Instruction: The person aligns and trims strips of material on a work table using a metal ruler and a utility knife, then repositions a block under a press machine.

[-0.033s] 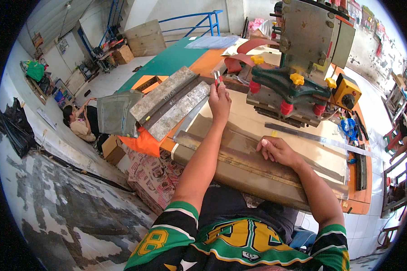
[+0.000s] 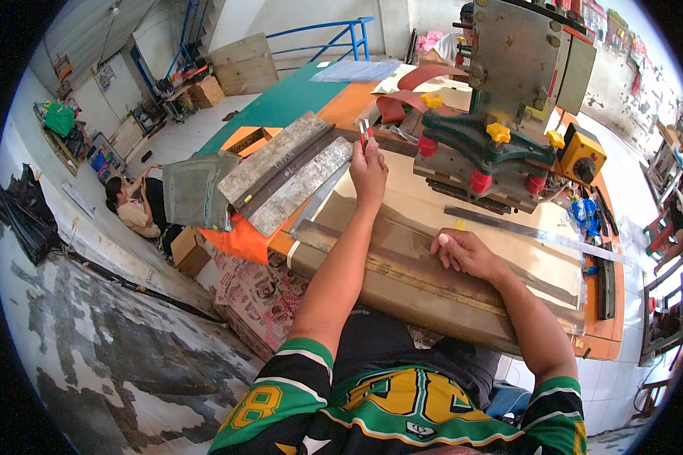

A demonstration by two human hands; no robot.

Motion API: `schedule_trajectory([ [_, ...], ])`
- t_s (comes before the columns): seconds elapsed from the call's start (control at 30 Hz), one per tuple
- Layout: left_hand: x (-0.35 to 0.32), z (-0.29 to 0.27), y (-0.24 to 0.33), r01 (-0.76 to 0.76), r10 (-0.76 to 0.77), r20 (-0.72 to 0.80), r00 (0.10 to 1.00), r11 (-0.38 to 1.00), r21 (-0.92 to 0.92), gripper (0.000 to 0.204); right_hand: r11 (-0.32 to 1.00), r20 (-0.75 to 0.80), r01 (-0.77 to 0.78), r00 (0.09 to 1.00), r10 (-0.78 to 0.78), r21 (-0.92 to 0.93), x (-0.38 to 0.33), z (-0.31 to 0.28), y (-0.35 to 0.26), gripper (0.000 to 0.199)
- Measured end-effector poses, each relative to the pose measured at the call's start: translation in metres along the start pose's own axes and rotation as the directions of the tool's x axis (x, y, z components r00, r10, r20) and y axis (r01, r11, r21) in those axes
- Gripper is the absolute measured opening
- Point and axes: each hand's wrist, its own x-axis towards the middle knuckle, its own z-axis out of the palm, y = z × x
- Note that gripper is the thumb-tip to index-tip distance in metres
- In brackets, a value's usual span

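Observation:
My left hand (image 2: pixel 368 173) is raised over the bench's far left part, its fingers closed around a small red tool with a metal tip (image 2: pixel 366 130). The fist hides most of the tool, so its exact kind does not show. My right hand (image 2: pixel 469 255) rests loosely curled on the brown sheet (image 2: pixel 410 236) near the front edge, nothing visible in it. Under both forearms runs a long brown bar (image 2: pixel 432 282). Left of my left hand lie two worn metal plates (image 2: pixel 303 186) with a dark metal bar (image 2: pixel 288 171) between them.
A press machine (image 2: pixel 501 144) with yellow knobs and red posts stands at the back right, beside a yellow control box (image 2: pixel 582 155). A steel ruler (image 2: pixel 546 236) lies below it. Orange cloth (image 2: pixel 239 240) hangs at the bench's left edge. Another person (image 2: pixel 133 205) sits low at far left.

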Motion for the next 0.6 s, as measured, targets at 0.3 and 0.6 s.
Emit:
schedule_trajectory([
  [0.3,0.000,-0.001,0.001,-0.003,0.003,0.015,1.000,1.000,-0.017,0.024,0.999,-0.012,-0.001,1.000,0.000,-0.051,-0.003,0.002,-0.009,0.049],
  [0.6,0.002,0.001,0.000,-0.045,0.044,-0.022,0.999,0.998,-0.032,0.027,1.000,0.004,0.022,1.000,-0.022,-0.018,-0.002,0.001,-0.003,0.046],
])
